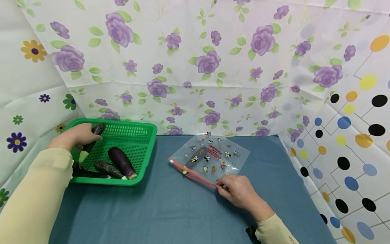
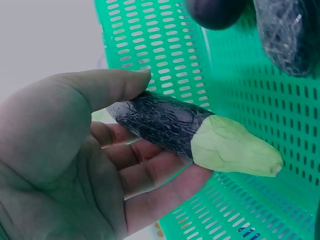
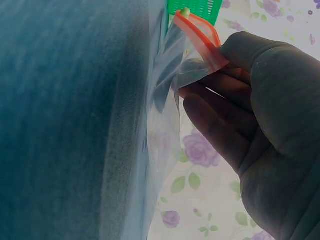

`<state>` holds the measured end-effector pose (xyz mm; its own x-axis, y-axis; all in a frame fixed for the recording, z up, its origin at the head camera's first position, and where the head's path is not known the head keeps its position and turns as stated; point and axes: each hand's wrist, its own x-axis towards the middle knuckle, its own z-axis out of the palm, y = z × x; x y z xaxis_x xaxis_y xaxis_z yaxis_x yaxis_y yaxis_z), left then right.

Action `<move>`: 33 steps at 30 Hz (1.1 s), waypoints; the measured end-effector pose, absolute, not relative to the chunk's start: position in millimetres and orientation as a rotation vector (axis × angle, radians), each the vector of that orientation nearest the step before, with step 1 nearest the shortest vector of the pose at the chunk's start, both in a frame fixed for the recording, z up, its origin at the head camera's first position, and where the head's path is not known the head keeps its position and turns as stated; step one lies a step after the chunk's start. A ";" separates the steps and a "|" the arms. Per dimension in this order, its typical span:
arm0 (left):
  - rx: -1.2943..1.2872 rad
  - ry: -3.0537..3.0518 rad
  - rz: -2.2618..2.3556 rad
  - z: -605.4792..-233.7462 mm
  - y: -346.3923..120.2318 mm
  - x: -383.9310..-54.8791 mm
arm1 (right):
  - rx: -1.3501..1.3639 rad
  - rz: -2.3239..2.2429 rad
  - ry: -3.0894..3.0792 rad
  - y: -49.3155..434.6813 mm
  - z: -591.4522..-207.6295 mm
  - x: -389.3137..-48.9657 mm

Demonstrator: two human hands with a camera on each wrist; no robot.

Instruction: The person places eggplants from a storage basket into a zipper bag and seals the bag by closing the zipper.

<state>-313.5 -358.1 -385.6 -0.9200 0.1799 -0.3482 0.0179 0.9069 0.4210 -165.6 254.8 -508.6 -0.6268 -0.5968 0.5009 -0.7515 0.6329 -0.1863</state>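
Note:
In the head view my left hand [image 1: 78, 135] is over the left side of a green plastic basket [image 1: 145, 157]. It grips a dark, wrinkled eggplant [image 2: 162, 122] with a pale green cap, thumb on one side and fingers on the other. Beside it in the basket lie a smooth purple eggplant [image 1: 120, 161], a wrinkled dark one [image 1: 109, 168] and a slim dark one [image 1: 88, 173]. My right hand [image 1: 239, 190] pinches the near corner of a clear zip bag [image 1: 223, 156] printed with cartoon figures. Its red zip edge [image 3: 200, 40] stands partly apart. A dark elongated shape shows through the plastic.
A blue cloth [image 1: 170, 210] covers the table. Behind it hangs a flowered curtain [image 1: 182, 67], with a dotted sheet [image 1: 359, 135] on the right and another flowered sheet [image 1: 30, 101] on the left. A small black object [image 1: 252, 234] lies by the right sleeve.

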 end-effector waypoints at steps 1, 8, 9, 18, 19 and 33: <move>0.151 2.698 0.584 -384.9 -357.7 -312.9 | 1.071 0.541 -2.462 254.7 -508.7 -165.7; 0.204 2.783 0.568 -379.3 -353.1 -310.1 | 1.071 0.543 -2.455 254.7 -509.8 -166.4; 0.219 2.797 0.560 -378.3 -351.8 -309.8 | 1.070 0.541 -2.456 254.6 -509.8 -166.4; 0.276 2.917 0.505 -365.4 -331.4 -299.4 | 1.070 0.531 -2.457 254.5 -509.1 -165.6; 0.280 2.927 0.511 -363.9 -328.6 -297.4 | 1.070 0.531 -2.456 254.5 -509.2 -165.5; 0.395 3.024 0.531 -341.9 -282.3 -277.0 | 1.077 0.527 -2.435 254.1 -509.5 -165.5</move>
